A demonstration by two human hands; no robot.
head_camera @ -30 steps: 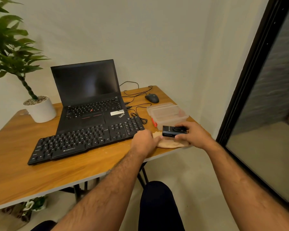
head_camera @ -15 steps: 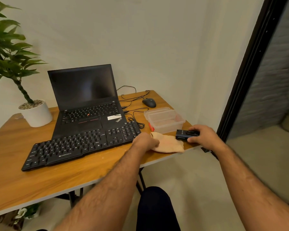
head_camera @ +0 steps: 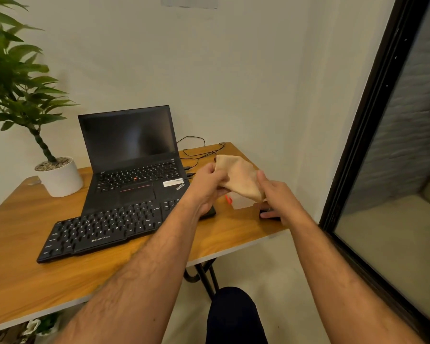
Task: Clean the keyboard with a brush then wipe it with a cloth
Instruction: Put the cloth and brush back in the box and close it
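- your left hand (head_camera: pixel 207 186) is raised above the table (head_camera: pixel 23 264), fingers curled round the near-left edge of the tan cloth (head_camera: pixel 238 178); grip looks like a pinch between thumb and fingers
- your right hand (head_camera: pixel 274 194) pinches the cloth's lower right corner with thumb and forefinger; its other fingers (head_camera: pixel 267 215) point down-left; both hands clamped on the cloth, which hangs stretched between them, off the table
- keyboard (head_camera: pixel 104 228) lies flat on the table below and to the left of your left hand; its right end is hidden behind your left wrist; long edge runs diagonally, near-left to far-right
- small black object (head_camera: pixel 269 211) sits on the table just under your right hand's lower fingers; mostly covered, cannot tell if the fingers touch it; could be the brush, too hidden to say
- clear plastic container (head_camera: pixel 241 203) with a red bit at its left corner shows below the cloth, between your two hands; mostly hidden
- open black laptop (head_camera: pixel 132 157) stands beyond the keyboard, left of your left hand; screen dark; its front edge is just beside the keyboard's far edge
- white pot with a green plant (head_camera: pixel 60 180) sits far to the left of both hands, on the table's far-left part
- black cables (head_camera: pixel 199 151) trail on the table beyond your left hand, behind the cloth
- dark-framed glass door (head_camera: pixel 372 135) stands to the right of your right hand
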